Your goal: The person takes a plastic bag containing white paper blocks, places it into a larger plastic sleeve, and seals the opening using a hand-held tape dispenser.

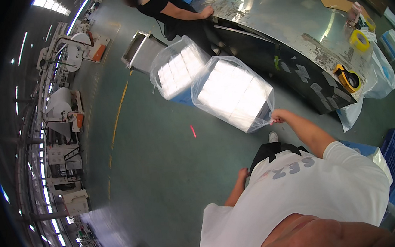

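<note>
My right hand [278, 115] is closed on the gathered corner of a clear plastic bag [270, 104], with the arm stretched out in front of me. Stacked white packs [232, 93] fill this bag, which rests low near the floor. Just beyond it, close against it, is a second clear bag holding similar white packs [179, 71]. My left hand [243, 172] hangs beside my thigh, away from the bags; its fingers are too small and partly hidden to make out.
A metal-topped table [272, 6] stands right of the bags, bearing yellow tape rolls [359, 40] and a tape dispenser [348, 79]. A person in black [170, 9] touches its edge. A metal cart [147, 51] stands beyond the bags; machines [61, 106] line the left.
</note>
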`<state>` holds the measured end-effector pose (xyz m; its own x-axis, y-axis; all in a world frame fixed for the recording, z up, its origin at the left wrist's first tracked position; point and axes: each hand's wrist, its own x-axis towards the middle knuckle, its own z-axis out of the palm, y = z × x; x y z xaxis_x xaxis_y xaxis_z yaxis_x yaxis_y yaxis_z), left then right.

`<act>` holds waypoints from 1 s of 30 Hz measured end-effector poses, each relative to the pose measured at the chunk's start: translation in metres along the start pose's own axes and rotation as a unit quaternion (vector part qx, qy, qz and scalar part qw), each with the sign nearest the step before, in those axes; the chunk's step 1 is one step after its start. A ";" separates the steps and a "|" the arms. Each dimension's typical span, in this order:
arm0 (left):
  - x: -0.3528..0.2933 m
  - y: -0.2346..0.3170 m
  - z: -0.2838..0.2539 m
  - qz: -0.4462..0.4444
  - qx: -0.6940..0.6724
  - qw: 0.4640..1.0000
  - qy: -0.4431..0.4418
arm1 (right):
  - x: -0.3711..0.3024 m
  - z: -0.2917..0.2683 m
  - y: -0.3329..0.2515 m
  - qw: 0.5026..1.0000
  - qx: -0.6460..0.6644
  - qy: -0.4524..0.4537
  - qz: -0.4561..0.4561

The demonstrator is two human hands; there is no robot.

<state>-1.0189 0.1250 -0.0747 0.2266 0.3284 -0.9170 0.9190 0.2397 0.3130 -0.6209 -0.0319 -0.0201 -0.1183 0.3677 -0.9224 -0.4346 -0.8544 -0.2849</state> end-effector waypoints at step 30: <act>-0.104 0.085 0.125 0.285 -0.110 0.928 0.213 | -0.164 -0.034 0.468 0.957 0.061 0.257 -0.117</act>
<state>-0.9241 -0.0031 0.0163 0.4639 0.7797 -0.4205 0.5908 0.0814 0.8027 -0.7739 -0.5045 -0.0105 0.4365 0.2880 -0.8524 -0.5006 -0.7095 -0.4961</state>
